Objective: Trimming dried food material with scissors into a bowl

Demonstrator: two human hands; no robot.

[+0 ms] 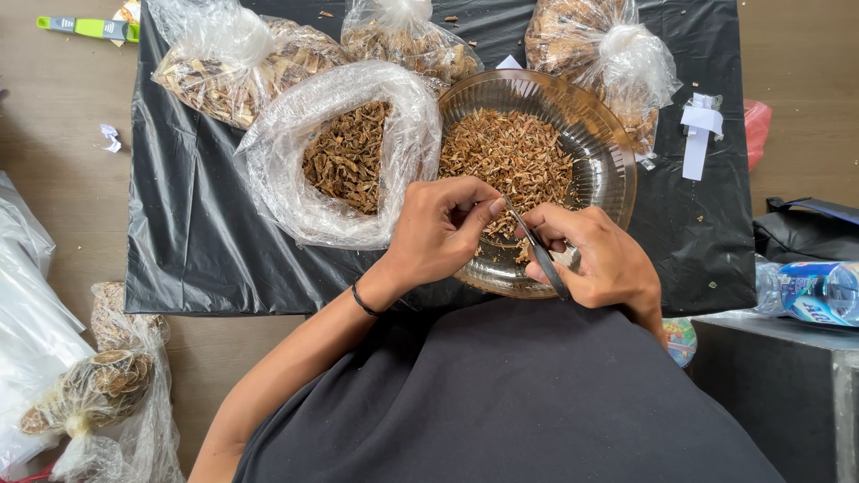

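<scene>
Left hand [440, 234]: fingers pinched on a small dried piece, too small to make out, held over the near rim of the glass bowl [617, 165].
Right hand [601, 259]: grip clenched around dark scissors [540, 255], blades angled up and left toward the pinched piece.
Cut material: a heap of pale brown dried bits [510, 156] fills the middle and left of the bowl; the right side of the bowl shows bare glass.
Supply: an open clear bag of darker dried pieces [347, 156] lies just left of the bowl, touching it.
Progress (judged): a good share is already snipped into the bowl, yet the open bag looks still well filled, so much appears left.
Surroundings: three knotted bags of dried goods [242, 63] line the far edge of the black plastic sheet [179, 224]; more tied bags [94, 389] lie near left on the floor; a plastic bottle [810, 291] lies at right; a green-handled tool [85, 27] sits far left.
Obstructions: none between the hands and the bowl; the open bag crowds the left wrist.
</scene>
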